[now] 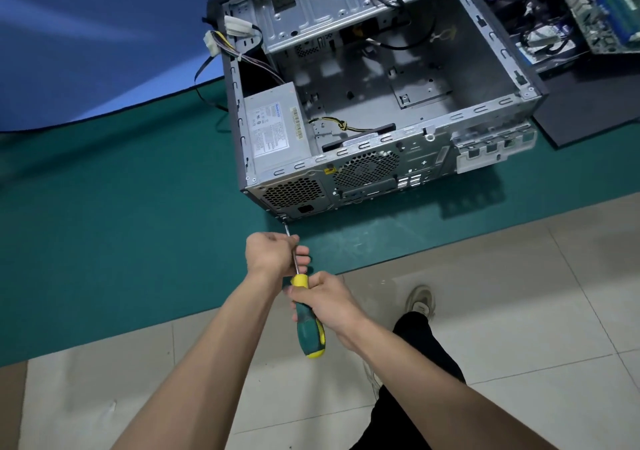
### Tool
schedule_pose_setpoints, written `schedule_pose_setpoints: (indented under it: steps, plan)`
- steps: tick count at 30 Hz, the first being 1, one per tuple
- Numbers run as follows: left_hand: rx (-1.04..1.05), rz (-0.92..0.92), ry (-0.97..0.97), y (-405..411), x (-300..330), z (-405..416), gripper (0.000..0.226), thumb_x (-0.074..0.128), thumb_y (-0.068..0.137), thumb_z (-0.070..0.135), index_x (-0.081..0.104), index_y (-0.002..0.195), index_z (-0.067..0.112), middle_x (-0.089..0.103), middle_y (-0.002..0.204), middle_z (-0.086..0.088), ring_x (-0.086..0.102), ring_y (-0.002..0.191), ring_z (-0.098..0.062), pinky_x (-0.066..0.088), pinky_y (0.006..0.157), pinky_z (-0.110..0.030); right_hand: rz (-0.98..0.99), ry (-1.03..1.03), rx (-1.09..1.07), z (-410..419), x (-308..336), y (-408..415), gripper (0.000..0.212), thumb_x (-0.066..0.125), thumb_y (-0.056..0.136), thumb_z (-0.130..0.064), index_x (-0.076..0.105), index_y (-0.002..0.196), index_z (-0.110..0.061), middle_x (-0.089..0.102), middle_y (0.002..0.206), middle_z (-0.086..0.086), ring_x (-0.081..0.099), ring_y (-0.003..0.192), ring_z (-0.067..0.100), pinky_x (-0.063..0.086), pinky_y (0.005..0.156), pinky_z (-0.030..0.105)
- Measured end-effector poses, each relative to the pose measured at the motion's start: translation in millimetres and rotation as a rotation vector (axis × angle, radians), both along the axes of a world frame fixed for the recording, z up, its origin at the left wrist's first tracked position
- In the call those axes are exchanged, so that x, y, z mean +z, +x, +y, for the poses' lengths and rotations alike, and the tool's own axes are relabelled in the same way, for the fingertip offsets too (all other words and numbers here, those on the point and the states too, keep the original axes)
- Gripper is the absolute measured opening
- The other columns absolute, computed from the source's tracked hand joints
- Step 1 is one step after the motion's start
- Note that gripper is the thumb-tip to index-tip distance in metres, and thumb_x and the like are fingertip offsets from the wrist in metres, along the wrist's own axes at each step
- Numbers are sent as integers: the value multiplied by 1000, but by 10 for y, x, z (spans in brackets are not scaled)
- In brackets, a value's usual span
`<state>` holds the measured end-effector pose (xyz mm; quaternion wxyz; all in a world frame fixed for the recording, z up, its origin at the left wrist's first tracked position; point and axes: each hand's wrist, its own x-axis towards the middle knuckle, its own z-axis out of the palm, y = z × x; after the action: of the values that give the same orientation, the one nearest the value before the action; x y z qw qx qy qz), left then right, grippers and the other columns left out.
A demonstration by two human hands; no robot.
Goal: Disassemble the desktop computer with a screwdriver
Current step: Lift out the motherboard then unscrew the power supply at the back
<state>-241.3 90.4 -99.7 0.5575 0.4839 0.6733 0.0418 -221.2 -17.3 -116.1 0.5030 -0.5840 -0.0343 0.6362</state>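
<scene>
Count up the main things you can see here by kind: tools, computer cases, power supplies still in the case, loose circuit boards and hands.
Screwdriver: 1
Computer case: 1
Power supply: 1
Loose circuit board: 1
Hands: 2, left hand, right hand
Total: 6

Open grey computer case (460, 69) of dull sheet metal (perforated vents); green-and-yellow screwdriver (309, 328) handle glossy plastic, shaft bright metal; green mat (104, 224) matt.
</scene>
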Motion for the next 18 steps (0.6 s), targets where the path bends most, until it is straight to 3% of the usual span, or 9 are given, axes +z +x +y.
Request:
schedule_pose_setpoints:
  steps: [3,5,9,12,15,18]
  plan:
    - [11,-35,-6,23,-9,-26,22,44,97,2,50,75,2,56,60,-16,52,31,-17,46,35,-24,185,-6,19,9,33,-22,26,49,96,-30,59,84,-10,65,67,7,61,56,19,48,58,28]
    - [-13,-64,-12,3,-6,-18,21,42,97,3,51,78,1,58,62,-16,55,33,-16,49,38,-25,304,-15,-45,-5,20,-23,29,44,98,-29,60,93,-5,67,65,7,63,56,18,49,55,27]
    - [-136,-11,6,-67,16,33,12,51,94,7,57,85,3,63,62,-9,56,41,-17,51,47,-28,160,-18,-135,-28,-32,-85,17,57,94,-20,56,82,-8,63,62,6,57,52,14,47,53,24]
    - [-165,29,35,-65,46,57,9,60,89,6,61,85,-2,64,60,-13,58,44,-23,56,57,-37,74,-31,-167,-3,-50,-112,22,66,88,-22,49,79,-10,57,61,5,52,50,14,43,52,25]
    - [-126,-17,-6,-38,77,54,11,53,93,2,56,86,-5,60,60,-18,55,38,-22,54,45,-32,243,-45,-68,-6,-9,-51,31,55,93,-40,53,87,-9,64,64,7,57,50,19,44,50,26]
    - [-106,-76,-39,-31,67,39,16,43,97,2,51,84,-2,60,62,-19,55,36,-20,49,39,-26,316,-21,-45,-32,-23,0,34,46,97,-36,60,92,-6,69,70,10,61,52,22,47,52,28]
